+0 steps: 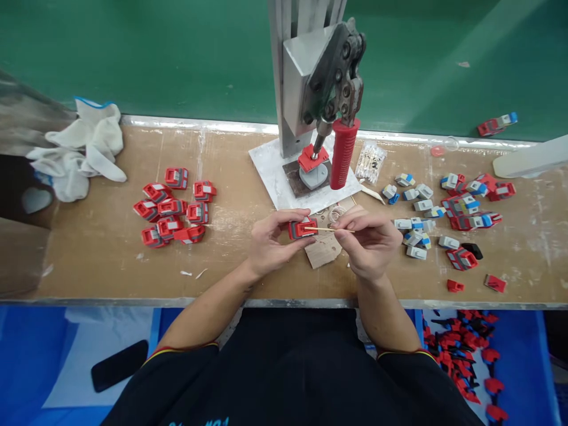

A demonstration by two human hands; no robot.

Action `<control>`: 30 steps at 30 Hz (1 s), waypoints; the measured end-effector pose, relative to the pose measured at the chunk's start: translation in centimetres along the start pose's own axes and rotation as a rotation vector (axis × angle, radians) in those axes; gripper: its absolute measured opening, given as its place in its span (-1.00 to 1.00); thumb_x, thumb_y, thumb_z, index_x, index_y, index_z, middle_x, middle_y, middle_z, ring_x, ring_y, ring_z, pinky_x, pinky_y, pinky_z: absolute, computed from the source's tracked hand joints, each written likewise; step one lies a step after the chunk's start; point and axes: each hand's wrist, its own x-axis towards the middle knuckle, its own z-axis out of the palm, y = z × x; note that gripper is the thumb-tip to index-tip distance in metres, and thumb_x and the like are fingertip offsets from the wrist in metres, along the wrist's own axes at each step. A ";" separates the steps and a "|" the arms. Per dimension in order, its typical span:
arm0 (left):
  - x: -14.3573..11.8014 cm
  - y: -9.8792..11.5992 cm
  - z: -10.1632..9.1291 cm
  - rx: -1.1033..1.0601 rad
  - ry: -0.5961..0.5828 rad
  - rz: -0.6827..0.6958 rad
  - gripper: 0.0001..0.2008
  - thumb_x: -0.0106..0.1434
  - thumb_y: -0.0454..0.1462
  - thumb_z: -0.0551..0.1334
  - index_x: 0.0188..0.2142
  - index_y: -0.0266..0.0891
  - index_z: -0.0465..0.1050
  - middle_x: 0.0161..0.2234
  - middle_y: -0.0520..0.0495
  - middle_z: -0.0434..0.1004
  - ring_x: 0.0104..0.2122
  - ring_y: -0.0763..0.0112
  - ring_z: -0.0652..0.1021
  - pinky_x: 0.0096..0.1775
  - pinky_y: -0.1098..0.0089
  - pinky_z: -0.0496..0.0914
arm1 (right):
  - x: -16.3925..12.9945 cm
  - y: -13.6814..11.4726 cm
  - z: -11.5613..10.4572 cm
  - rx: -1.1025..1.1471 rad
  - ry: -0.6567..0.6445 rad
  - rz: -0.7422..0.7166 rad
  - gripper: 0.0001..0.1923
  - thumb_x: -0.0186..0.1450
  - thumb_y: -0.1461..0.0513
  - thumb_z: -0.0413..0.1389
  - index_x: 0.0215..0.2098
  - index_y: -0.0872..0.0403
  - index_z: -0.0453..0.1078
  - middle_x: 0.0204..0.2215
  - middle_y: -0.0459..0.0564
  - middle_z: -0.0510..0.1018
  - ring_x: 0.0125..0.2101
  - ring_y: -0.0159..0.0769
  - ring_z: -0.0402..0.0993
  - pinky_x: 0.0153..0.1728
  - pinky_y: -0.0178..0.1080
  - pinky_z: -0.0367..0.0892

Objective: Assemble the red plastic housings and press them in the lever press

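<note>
You are pinching the small red-and-grey plastic toy truck [302,228] in your left hand [271,242] fingers while your right hand [368,242] fingers are gripping a thin wooden stick [329,229] whose tip, just past your left thumb, is risking slipping or snapping under side pressure.

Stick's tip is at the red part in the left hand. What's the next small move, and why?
Probably ease the thin stick, pinched in the right hand, a touch further left into the red part. The left hand holds that part steady and the tip already meets its edge.
</note>
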 end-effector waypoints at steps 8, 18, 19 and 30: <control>0.0 0.1 -0.1 0.010 -0.015 0.043 -0.66 0.21 -0.22 0.54 -0.07 -0.21 0.57 -0.05 -0.22 0.75 -0.03 0.18 0.75 0.03 0.22 0.68 | 0.0 0.1 0.2 0.032 -0.060 -0.015 -0.82 0.34 0.20 0.33 -0.37 -0.04 0.42 -0.49 -0.10 0.66 -0.50 -0.28 0.57 -0.45 -0.18 0.45; 0.0 0.0 0.0 0.014 -0.002 0.064 -0.65 0.21 -0.23 0.55 -0.05 -0.21 0.57 -0.05 -0.22 0.75 -0.03 0.20 0.75 0.04 0.24 0.68 | 0.1 0.1 0.0 -0.023 -0.063 -0.066 -0.85 0.33 0.27 0.32 -0.33 -0.04 0.44 -0.49 -0.11 0.66 -0.48 -0.28 0.58 -0.45 -0.19 0.45; 0.0 0.0 0.0 0.021 0.001 0.076 -0.64 0.20 -0.24 0.55 -0.05 -0.21 0.57 -0.05 -0.22 0.75 -0.04 0.21 0.75 0.03 0.25 0.68 | 0.1 0.2 -0.2 -0.031 -0.060 -0.083 -0.85 0.33 0.29 0.32 -0.32 -0.04 0.45 -0.49 -0.12 0.66 -0.48 -0.29 0.59 -0.46 -0.20 0.45; 0.3 -0.2 -0.1 0.097 0.026 0.131 -0.64 0.18 -0.27 0.56 -0.06 -0.22 0.58 -0.08 -0.21 0.75 -0.06 0.24 0.75 0.01 0.30 0.68 | 0.2 0.2 -1.3 -0.113 -0.031 -0.142 -0.84 0.30 0.33 0.33 -0.30 -0.04 0.47 -0.47 -0.14 0.65 -0.50 -0.31 0.57 -0.50 -0.23 0.40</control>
